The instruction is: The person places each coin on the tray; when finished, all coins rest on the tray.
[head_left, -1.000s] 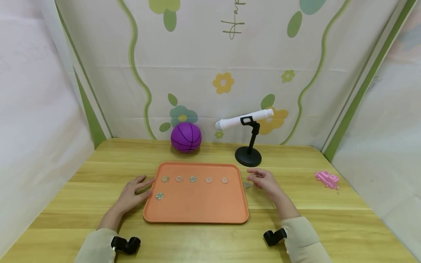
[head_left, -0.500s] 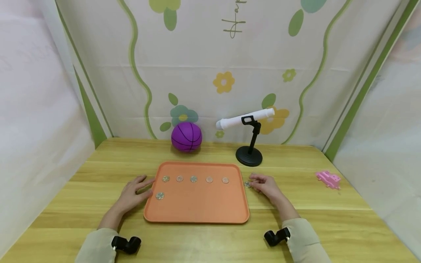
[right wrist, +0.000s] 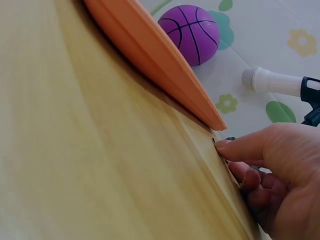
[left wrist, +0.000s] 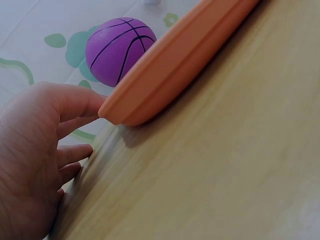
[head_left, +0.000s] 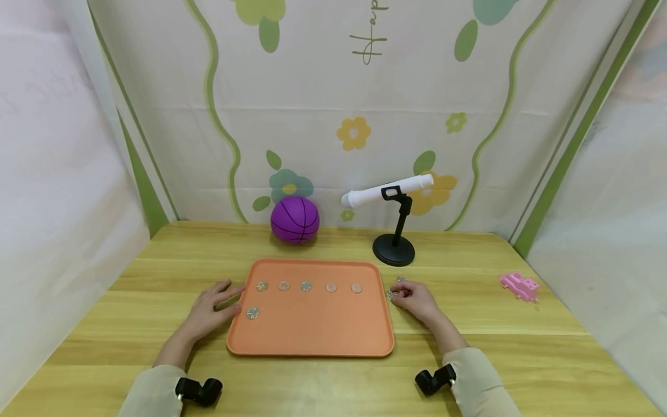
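An orange tray (head_left: 312,336) lies on the table with several coins on it: a row across its upper part and one coin (head_left: 252,313) lower at the left. My left hand (head_left: 208,310) rests at the tray's left edge, fingers spread and fingertips touching the rim; in the left wrist view a fingertip meets the tray's corner (left wrist: 115,112). Beside the tray's right edge, my right hand (head_left: 419,301) pinches a coin (head_left: 390,295) at the table surface, its fingers curled. Another coin (head_left: 400,279) lies just beyond those fingers. In the right wrist view the thumb mostly hides the pinched coin.
A purple toy basketball (head_left: 294,220) sits behind the tray. To its right, a white microphone (head_left: 365,196) is held on a black stand (head_left: 394,250). A pink toy (head_left: 519,287) lies at the far right. A patterned cloth backdrop (head_left: 312,75) rises behind the table.
My right hand has moved slightly down and toward the tray, and its fingers have closed on the coin there. The coin beyond them now shows. The left hand keeps its place.
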Motion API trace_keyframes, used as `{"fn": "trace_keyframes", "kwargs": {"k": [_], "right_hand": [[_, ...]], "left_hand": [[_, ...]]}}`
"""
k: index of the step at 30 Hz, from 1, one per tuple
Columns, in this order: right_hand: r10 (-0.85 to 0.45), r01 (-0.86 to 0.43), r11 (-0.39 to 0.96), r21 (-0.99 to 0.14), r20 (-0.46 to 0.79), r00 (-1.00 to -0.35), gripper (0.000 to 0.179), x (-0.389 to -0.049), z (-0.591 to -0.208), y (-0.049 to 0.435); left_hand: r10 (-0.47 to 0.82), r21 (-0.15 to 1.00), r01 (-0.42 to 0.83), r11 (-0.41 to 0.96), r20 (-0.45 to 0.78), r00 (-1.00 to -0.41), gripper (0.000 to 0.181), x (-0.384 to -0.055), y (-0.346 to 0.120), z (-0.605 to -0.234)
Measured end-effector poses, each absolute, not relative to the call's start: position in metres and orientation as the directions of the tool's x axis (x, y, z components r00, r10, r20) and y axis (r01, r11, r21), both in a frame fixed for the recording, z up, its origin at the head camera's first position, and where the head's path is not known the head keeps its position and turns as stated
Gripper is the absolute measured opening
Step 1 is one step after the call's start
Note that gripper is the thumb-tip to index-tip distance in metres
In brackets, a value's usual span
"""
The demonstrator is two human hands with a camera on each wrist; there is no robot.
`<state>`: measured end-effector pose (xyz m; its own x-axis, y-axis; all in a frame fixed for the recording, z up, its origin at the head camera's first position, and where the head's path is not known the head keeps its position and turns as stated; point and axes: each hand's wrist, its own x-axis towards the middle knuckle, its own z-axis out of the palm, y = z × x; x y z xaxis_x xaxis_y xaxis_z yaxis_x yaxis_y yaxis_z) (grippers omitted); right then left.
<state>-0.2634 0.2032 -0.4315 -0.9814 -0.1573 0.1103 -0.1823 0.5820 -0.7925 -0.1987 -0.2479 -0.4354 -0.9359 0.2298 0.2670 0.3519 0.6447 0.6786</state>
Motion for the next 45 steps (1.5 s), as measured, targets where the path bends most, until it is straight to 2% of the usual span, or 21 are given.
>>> {"fn": "trace_keyframes", "kwargs": {"k": [14,28,34,40,45], "right_hand": [[-0.134,-0.143,0.647,-0.749,0.073,-0.988,0.013,-0.2619,-0.4278,0.1998],[-0.146,-0.212,0.586,-0.782,0.155,-0.977,0.017,-0.2582,-0.4314,0.1951],[-0.168,-0.261,0.596,-0.760,0.200,-0.965,0.015,-0.2598,-0.4323,0.1973],[-0.128,-0.200,0.577,-0.792,0.155,-0.980,0.015,-0.2604,-0.4319,0.2003],[-0.114,-0.135,0.503,-0.854,0.090,-0.989,0.019,-0.2585,-0.4295,0.2032]], "left_hand": [[0.233,0.672,0.358,0.648,0.272,-0.934,0.046,-0.2012,-0.2480,-0.4365],[0.233,0.676,0.345,0.652,0.254,-0.939,0.046,-0.1990,-0.2513,-0.4350],[0.231,0.675,0.344,0.653,0.256,-0.939,0.046,-0.1992,-0.2504,-0.4344],[0.235,0.673,0.348,0.653,0.257,-0.937,0.046,-0.2007,-0.2498,-0.4352],[0.235,0.672,0.352,0.652,0.262,-0.936,0.045,-0.2017,-0.2496,-0.4373]]}}
